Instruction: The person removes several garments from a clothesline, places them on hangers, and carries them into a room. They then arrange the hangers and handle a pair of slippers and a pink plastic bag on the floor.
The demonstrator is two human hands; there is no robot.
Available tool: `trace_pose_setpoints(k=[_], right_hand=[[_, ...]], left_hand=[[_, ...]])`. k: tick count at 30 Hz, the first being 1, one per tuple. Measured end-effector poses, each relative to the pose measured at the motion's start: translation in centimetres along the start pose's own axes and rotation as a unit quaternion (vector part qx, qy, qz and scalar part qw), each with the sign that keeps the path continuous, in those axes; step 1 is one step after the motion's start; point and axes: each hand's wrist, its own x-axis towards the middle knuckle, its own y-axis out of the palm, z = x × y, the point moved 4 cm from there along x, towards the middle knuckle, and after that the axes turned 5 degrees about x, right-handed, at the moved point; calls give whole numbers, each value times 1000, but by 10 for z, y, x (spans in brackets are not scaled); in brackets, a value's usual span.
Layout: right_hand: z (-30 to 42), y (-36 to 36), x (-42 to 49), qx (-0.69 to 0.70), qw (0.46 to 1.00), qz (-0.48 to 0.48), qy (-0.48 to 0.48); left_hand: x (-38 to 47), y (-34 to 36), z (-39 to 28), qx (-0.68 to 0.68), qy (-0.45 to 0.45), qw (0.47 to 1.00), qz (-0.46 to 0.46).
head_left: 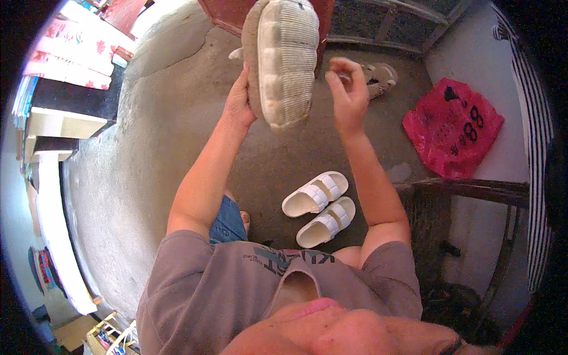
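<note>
My left hand [242,100] grips a plush slipper [288,66] by its side, held up off the floor. The slipper's pale ribbed sole faces me, and a small white piece sticks out at its left edge. To the right of it, my right hand [350,97] is raised with curled fingers and a gap between thumb and forefinger; nothing shows in it. A second plush slipper [384,80] rests on the floor beyond my right hand, partly hidden by it. Two white two-strap sandals [316,194] [326,222] lie side by side on the floor near my body.
At the right, a pink plastic bag [452,128] bears dark printing. A dark wooden frame [461,188] stands below it, near a striped cloth [534,168]. Behind the slipper is a red panel [226,15]. Shelving [66,122] lines the left side of the concrete floor [177,106].
</note>
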Motion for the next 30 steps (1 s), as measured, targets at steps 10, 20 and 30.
trace_pose_setpoints(k=[10,20,30], right_hand=[[-55,-10,2,314,915,-8,255],[-68,-43,15,281,922,-4,266],[-100,-42,-4,337,868,-11,364]], left_hand=[[-7,-8,32,20,-103,994,-2],[-10,-6,53,259,-187,947,-29],[-2,-11,47,522,-107,846,-41]])
